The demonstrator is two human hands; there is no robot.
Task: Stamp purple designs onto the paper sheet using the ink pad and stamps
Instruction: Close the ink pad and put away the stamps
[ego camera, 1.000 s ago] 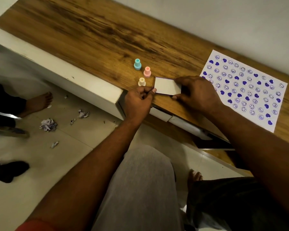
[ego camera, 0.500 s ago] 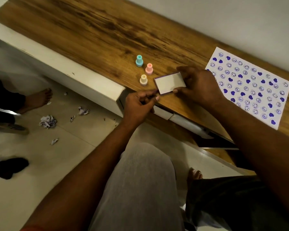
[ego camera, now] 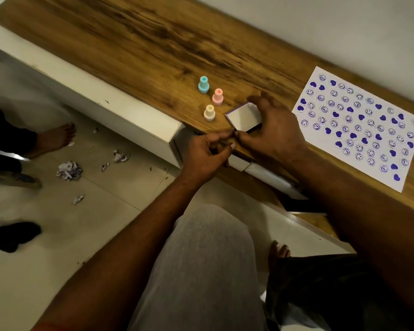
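Ink pad [ego camera: 244, 117] is tipped up in the right hand [ego camera: 273, 132], with fingers curled round its edges. The left hand [ego camera: 206, 154] has bent fingers by the near corner; cannot tell if they hold anything. Three stamps [ego camera: 217, 96] stand just left of the fingers. The paper sheet [ego camera: 359, 127] lies to their right.

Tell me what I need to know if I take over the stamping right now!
Right hand: grips the ink pad.
Left hand: fingers curled at the pad's near corner; grip unclear.
Teal stamp, pink stamp and cream stamp stand left of the pad, untouched.
Done: paper sheet, far right, mostly filled with purple hearts and smileys.
Left: probably ink a stamp and fill the few gaps.
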